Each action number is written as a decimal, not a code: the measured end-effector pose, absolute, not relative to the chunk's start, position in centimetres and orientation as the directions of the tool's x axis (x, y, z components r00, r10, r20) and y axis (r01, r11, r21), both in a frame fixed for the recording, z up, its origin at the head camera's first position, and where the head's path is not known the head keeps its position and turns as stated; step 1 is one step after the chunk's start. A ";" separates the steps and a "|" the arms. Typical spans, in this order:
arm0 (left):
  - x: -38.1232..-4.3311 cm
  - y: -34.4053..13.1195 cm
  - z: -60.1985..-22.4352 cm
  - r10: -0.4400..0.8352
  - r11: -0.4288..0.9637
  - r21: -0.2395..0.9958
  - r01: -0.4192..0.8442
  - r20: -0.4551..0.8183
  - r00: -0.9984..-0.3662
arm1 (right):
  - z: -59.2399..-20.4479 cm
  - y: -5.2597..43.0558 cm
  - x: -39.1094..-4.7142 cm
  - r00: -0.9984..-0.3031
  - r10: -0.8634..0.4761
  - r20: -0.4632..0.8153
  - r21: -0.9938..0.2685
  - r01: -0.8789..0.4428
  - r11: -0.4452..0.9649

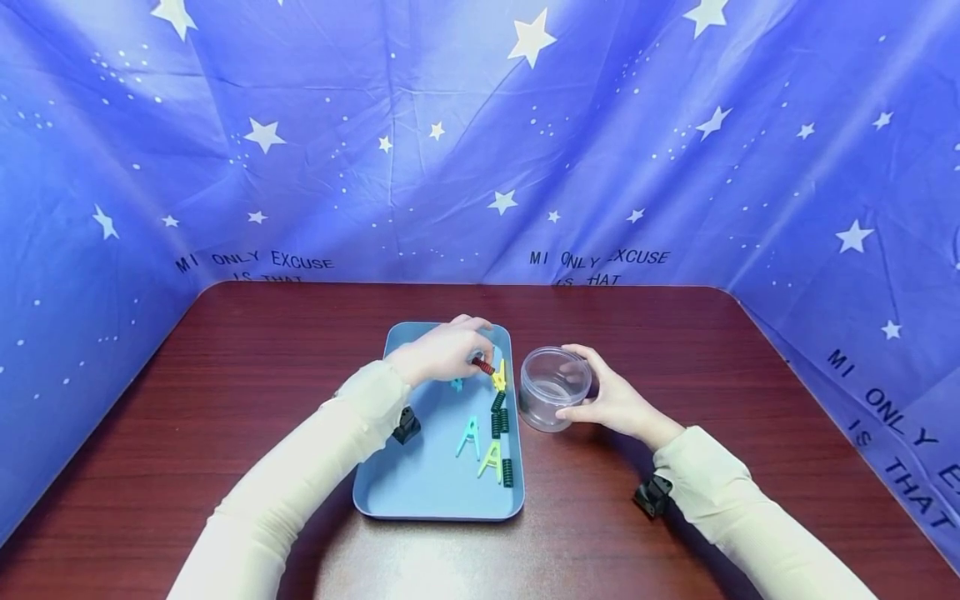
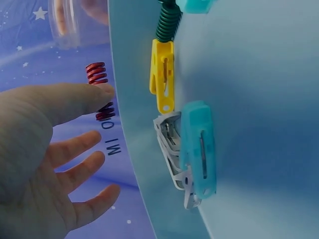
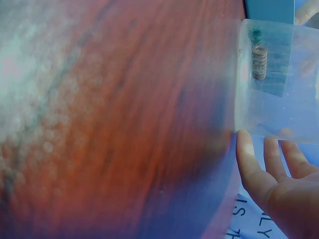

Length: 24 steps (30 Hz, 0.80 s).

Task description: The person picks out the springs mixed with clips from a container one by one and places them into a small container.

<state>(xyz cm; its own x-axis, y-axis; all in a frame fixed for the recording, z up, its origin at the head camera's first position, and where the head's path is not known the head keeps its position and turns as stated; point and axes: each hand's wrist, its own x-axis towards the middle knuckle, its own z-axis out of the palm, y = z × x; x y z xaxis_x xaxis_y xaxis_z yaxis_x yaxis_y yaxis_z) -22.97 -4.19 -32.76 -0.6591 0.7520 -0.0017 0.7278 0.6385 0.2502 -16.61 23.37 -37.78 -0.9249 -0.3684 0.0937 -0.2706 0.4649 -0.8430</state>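
My left hand (image 1: pixel 450 348) is over the far part of a blue-grey tray (image 1: pixel 405 487), pinching a red coil spring (image 2: pixel 96 73) between thumb and fingers. Just below the spring lies a yellow clothespin (image 1: pixel 499 377). To the right of the tray, my right hand (image 1: pixel 617 398) grips a clear round jar (image 1: pixel 553 396) with its open mouth upward, thumb on the near side and fingers around the far side. In the right wrist view a coil spring (image 3: pixel 259 62) shows through the jar's clear wall.
Along the tray's right side lie dark green springs (image 1: pixel 507 472), a teal clothespin (image 1: pixel 468 437) and a yellow-green clothespin (image 1: pixel 491 463). A grey clothespin (image 2: pixel 172 149) sits beside another teal clothespin (image 2: pixel 199 149). The brown wooden table (image 1: pixel 285 358) meets a blue star-patterned curtain (image 1: pixel 450 192).
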 end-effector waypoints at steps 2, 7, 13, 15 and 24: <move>-22.9 -4.2 -32.7 0.750 0.641 0.244 0.728 0.004 -0.661 | -37.9 23.4 -16.6 -0.925 -0.369 0.093 -0.844 -0.270 0.464; -22.6 -4.1 -32.1 0.753 0.635 0.213 0.742 0.043 -0.657 | -37.9 23.4 -16.6 -0.924 -0.370 0.092 -0.844 -0.270 0.464; -22.2 -3.9 -31.2 0.759 0.622 0.184 0.761 0.098 -0.644 | -37.8 23.3 -16.7 -0.925 -0.370 0.089 -0.847 -0.266 0.461; -22.0 -3.8 -30.8 0.762 0.616 0.170 0.769 0.116 -0.637 | -37.8 23.3 -16.7 -0.925 -0.369 0.089 -0.847 -0.265 0.460; -21.1 -2.5 -29.6 0.781 0.590 0.152 0.793 0.142 -0.609 | -37.8 23.4 -16.7 -0.925 -0.369 0.085 -0.850 -0.260 0.457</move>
